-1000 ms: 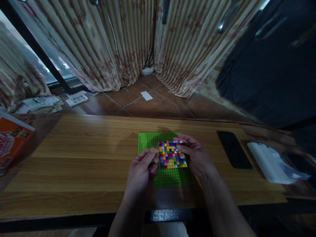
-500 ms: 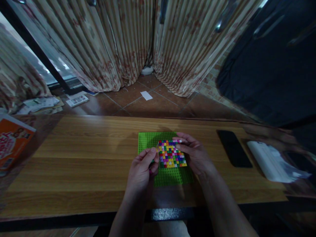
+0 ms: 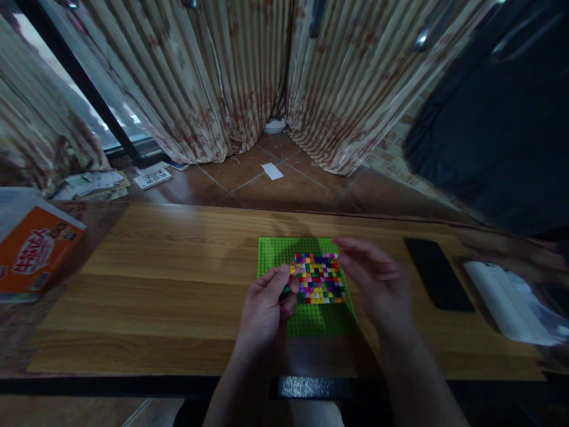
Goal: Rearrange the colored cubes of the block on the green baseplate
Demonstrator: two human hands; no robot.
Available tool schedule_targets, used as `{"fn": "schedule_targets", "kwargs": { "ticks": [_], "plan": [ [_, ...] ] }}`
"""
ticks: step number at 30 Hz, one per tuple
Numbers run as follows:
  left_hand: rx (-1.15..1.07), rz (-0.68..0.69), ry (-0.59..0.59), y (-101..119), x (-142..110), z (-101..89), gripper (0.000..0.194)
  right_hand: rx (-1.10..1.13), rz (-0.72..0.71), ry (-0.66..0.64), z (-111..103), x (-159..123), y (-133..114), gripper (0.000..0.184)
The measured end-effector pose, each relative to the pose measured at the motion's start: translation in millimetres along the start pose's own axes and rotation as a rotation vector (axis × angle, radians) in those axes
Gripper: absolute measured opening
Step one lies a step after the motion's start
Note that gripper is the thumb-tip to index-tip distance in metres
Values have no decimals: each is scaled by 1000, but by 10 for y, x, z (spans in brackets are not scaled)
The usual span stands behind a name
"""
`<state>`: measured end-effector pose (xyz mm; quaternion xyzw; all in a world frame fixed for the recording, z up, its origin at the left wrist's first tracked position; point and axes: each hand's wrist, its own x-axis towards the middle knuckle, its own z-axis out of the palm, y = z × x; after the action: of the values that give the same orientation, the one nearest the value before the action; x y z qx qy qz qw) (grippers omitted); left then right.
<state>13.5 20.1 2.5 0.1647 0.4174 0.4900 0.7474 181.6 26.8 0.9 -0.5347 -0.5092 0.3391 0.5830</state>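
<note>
A green studded baseplate (image 3: 271,252) lies on the table, and a square of many-coloured toy bricks (image 3: 317,279) covers part of its middle. My left hand (image 3: 269,299) is closed at the left edge of that square. Between its thumb and finger shows a small yellow brick (image 3: 292,269); green and magenta bits peek out from the curled fingers below. To the right of the square hangs my right hand (image 3: 376,279), blurred by motion, with its fingers stretched out and no brick visible in them.
On the wooden table (image 3: 155,284), a black phone (image 3: 438,274) and a white packet (image 3: 507,302) lie to the right. An orange-and-white box (image 3: 42,252) stands beyond the left end. Papers (image 3: 95,184) lie on the floor before the curtains (image 3: 200,89).
My right hand has come off the brick square and moved right. My left hand keeps its grip beside the square. The whole view has shifted slightly.
</note>
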Motion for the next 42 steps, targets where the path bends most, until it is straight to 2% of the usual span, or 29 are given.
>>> {"fn": "schedule_targets", "kwargs": {
  "ticks": [4,7,12,20,26,29,34,38,42],
  "plan": [
    [-2,8,-34,-15,-8,5,39,-223,-221,-262,138,-126,-118,26],
    [3,7,-68,-28,-13,0,39,-289,-285,-348,194,-164,-136,27],
    [13,-6,-110,-31,-39,15,37,-305,-299,-372,175,-161,-134,22],
    [24,-31,-161,-46,-23,21,45,-291,-280,-374,123,-146,-182,10],
    [33,-58,-203,-52,-44,10,43,-218,-315,-387,124,-166,-195,20],
    [4,-56,-169,-42,-38,25,41,-196,-258,-314,48,-134,-179,18],
    [-72,-19,9,-7,14,3,40,-198,-70,26,-232,11,-29,8],
    [-82,-16,102,10,51,-18,38,-214,98,40,-317,51,106,8],
    [-104,-38,127,10,55,-8,32,-234,147,-10,-233,30,128,12]
  ]
}}
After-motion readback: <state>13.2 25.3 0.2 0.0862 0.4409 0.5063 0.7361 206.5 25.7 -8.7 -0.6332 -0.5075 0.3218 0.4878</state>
